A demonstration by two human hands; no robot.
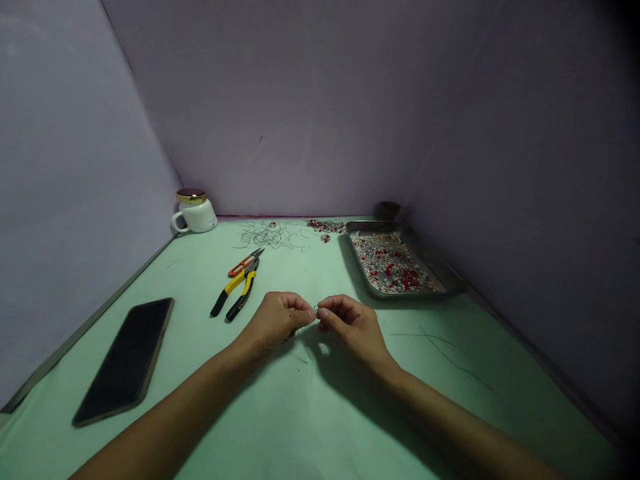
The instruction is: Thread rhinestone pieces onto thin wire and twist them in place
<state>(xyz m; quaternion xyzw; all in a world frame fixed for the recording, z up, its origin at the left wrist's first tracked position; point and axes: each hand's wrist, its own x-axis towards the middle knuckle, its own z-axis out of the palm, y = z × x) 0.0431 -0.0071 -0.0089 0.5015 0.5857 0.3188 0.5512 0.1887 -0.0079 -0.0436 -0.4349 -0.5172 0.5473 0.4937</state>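
Left hand (280, 319) and right hand (357, 328) pinch 1 wire loop (316, 307) between them, a strand (304, 344) slanting below, nearer the left.

Thin wire (316, 308) between left hand (279, 320) and right hand (359, 327), 1 phone (125, 363) farther left

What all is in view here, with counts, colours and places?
Lidded mug: 1, white, far left
Pliers: 1, yellow-black, left of centre
Snips: 1, orange, beside pliers
Phone: 1, black, near left
Loose wires: uncountable, grey, far centre
Tray: 1, silvery, right
Beads: many, pale and red, in tray
Beaded pieces: several, red and silvery, beside tray
Pot: 1, dark, behind tray
Stray strands: few, dark, right
Tabletop: 1, green, underneath
Walls: 3, pale purple, around
Held wire: count unclear, dark, centre
Left hand: 1, bare, centre
Right hand: 1, bare, centre
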